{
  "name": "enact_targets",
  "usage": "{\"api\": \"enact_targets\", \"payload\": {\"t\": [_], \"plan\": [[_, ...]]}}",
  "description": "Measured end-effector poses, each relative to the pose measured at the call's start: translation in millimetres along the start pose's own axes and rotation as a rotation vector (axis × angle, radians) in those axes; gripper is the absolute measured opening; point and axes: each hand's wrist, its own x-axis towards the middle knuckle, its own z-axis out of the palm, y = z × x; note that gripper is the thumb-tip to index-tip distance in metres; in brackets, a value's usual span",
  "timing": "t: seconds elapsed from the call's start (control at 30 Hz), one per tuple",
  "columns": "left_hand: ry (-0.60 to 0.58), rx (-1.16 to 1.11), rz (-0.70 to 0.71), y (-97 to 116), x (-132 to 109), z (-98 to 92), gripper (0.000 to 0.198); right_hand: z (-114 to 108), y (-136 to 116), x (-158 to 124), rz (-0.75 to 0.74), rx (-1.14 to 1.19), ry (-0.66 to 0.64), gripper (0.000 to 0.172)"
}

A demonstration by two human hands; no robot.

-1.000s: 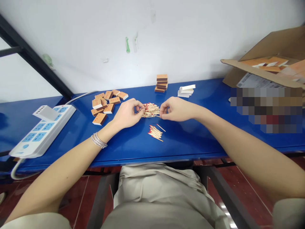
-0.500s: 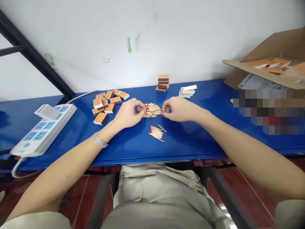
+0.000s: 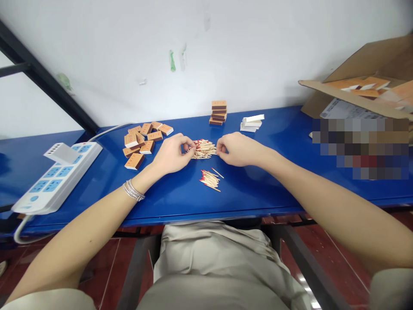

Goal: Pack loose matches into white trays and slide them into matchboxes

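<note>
A pile of red-tipped matches [image 3: 204,149] lies on the blue table [image 3: 180,193] between my two hands. My left hand [image 3: 172,153] pinches matches at the pile's left end, fingers curled together. My right hand [image 3: 237,148] touches the pile's right end with its fingers pinched closed. A smaller bunch of matches [image 3: 210,178] lies just nearer to me. A silver bracelet [image 3: 133,190] is on my left wrist.
Loose orange matchboxes [image 3: 143,140] lie at the left, a short stack of matchboxes [image 3: 219,112] and white inner trays [image 3: 252,123] stand near the wall. A white power strip [image 3: 54,174] sits far left. An open cardboard box [image 3: 364,92] stands at the right.
Both hands stay at the ends of the match pile, with only slight finger shifts. The view has wobbled a little.
</note>
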Motion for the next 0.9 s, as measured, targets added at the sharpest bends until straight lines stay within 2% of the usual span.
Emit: {"api": "enact_targets", "payload": {"t": [0.13, 0.4, 0.57, 0.63, 0.77, 0.83, 0.9], "plan": [[0.011, -0.006, 0.012, 0.0, -0.3, 0.0, 0.013, -11.8, -0.5, -5.0, -0.029, 0.143, 0.01, 0.012], [0.007, -0.015, 0.04, -2.8, 0.0, 1.1, 0.013, -18.8, -12.4, -11.1, -0.006, 0.321, -0.246, 0.009], [-0.026, -0.028, 0.06, -1.9, -0.3, 2.4, 0.011, -17.3, -13.4, -12.7, -0.111, 0.336, -0.377, 0.017], [-0.026, -0.029, 0.064, -1.8, -0.5, 2.9, 0.011, -10.7, -12.2, -9.6, -0.135, 0.344, -0.291, 0.02], [-0.015, -0.024, 0.062, -3.7, -0.7, 3.2, 0.012, 12.6, -11.3, 0.8, -0.113, 0.29, 0.106, 0.011], [-0.011, -0.015, 0.056, -5.0, -0.8, 3.2, 0.013, 22.2, -12.7, 4.4, -0.119, 0.269, 0.209, 0.011], [-0.01, -0.006, 0.052, -6.0, -0.8, 3.2, 0.014, 27.1, -14.9, 5.7, -0.129, 0.26, 0.254, 0.011]]}}
